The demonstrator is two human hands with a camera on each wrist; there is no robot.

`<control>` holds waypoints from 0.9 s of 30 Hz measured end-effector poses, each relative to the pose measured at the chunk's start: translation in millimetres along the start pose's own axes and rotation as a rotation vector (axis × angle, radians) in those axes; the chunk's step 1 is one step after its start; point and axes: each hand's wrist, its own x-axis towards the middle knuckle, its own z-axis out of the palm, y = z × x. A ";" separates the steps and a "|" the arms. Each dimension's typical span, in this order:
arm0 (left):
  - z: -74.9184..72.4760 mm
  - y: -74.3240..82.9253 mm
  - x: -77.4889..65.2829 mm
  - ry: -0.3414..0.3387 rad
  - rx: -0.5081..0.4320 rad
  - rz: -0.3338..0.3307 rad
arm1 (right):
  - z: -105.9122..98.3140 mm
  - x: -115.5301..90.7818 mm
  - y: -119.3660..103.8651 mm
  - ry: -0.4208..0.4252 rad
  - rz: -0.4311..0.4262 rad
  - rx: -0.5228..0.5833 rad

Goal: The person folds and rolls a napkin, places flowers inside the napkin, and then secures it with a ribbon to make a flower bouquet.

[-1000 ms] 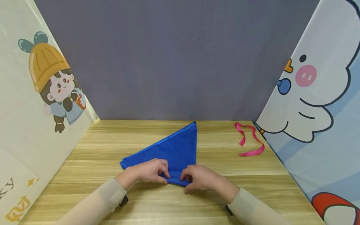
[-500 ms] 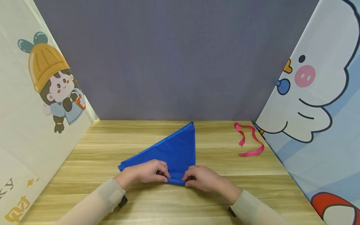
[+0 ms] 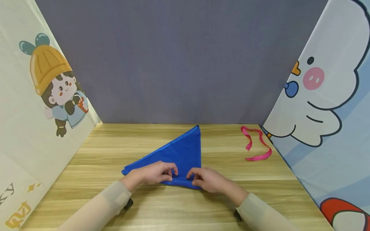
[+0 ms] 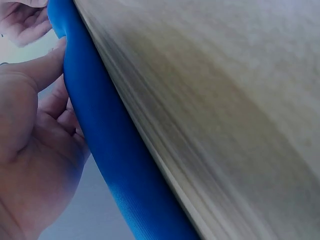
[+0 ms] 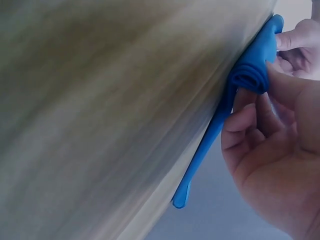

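While pinching the blue cloth (image 3: 185, 155) along its near edge between thumb and curled fingers of left hand (image 3: 157, 173) and right hand (image 3: 212, 180), has the roll (image 3: 182, 182) running crosswise on the table (image 3: 228, 157), with spiral end (image 5: 248, 80) nearer the right hand and flat part (image 3: 189, 144) beyond both.

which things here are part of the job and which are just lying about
In the job:
blue cloth, its near edge rolled
left hand, at the roll
right hand, also at the roll
wooden table, under the cloth

Just lying about, it seems:
pink ribbon, untouched at the right, apart from the cloth; later use can't be ruled out
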 end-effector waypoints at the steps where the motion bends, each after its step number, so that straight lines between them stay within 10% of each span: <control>1: -0.2 0.3 0.2 -0.001 -0.011 -0.002 | -0.4 0.0 -0.1 -0.001 0.005 0.019; 27: 9.3 9.1 2.4 0.063 0.191 0.106 | 1.0 3.4 0.8 0.045 -0.091 -0.140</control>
